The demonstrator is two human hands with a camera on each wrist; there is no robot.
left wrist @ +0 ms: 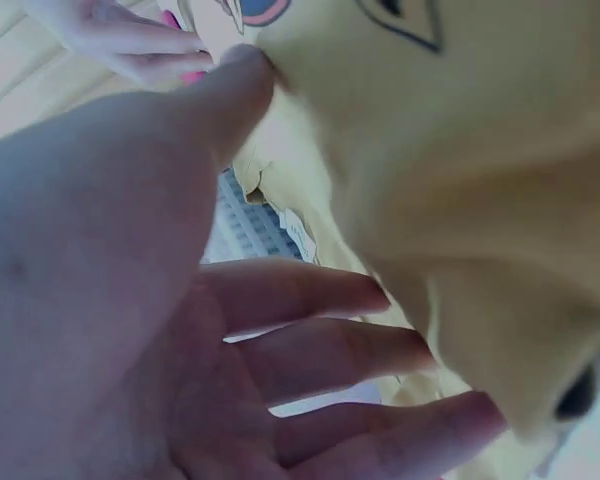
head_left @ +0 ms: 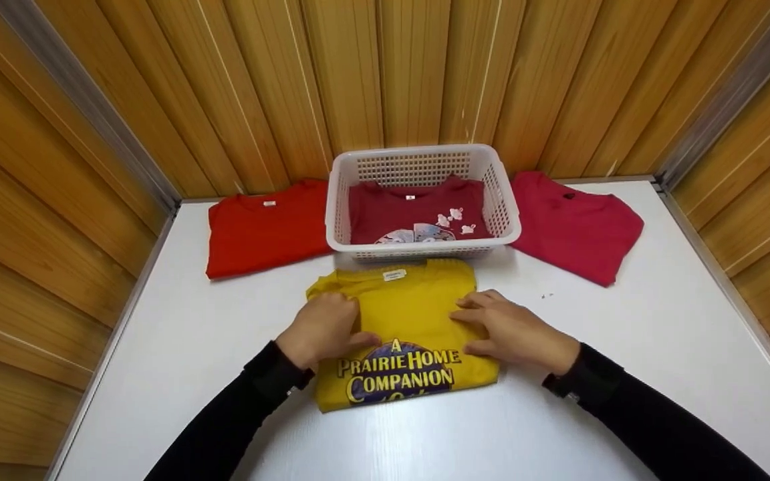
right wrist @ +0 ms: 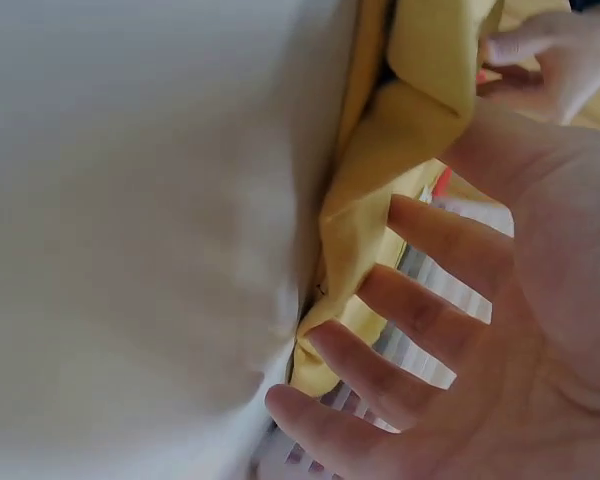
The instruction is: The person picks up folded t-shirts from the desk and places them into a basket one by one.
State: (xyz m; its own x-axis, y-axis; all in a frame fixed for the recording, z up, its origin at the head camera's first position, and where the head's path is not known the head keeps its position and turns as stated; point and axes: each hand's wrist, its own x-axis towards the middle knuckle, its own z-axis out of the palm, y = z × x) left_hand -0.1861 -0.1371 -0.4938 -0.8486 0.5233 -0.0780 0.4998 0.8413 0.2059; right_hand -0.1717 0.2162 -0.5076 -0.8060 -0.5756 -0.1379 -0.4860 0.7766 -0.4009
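Observation:
A folded yellow T-shirt (head_left: 412,304) with "A Prairie Home Companion" printed on it lies on the white table, in front of the basket. My left hand (head_left: 323,329) rests on its left side, thumb over the cloth. On the opposite side, my right hand (head_left: 517,332) touches the shirt with spread fingers. The left wrist view shows the fingers (left wrist: 320,360) fairly straight against the yellow cloth (left wrist: 460,200). In the right wrist view, spread fingers (right wrist: 420,310) lie along the shirt's folded edge (right wrist: 350,230).
A white plastic basket (head_left: 425,246) at the back holds a folded maroon shirt (head_left: 385,210). Left of it lies a folded red shirt (head_left: 265,234), and right of it a folded crimson shirt (head_left: 575,230). Wood-patterned walls (head_left: 412,73) enclose the table (head_left: 679,347) on the back and sides.

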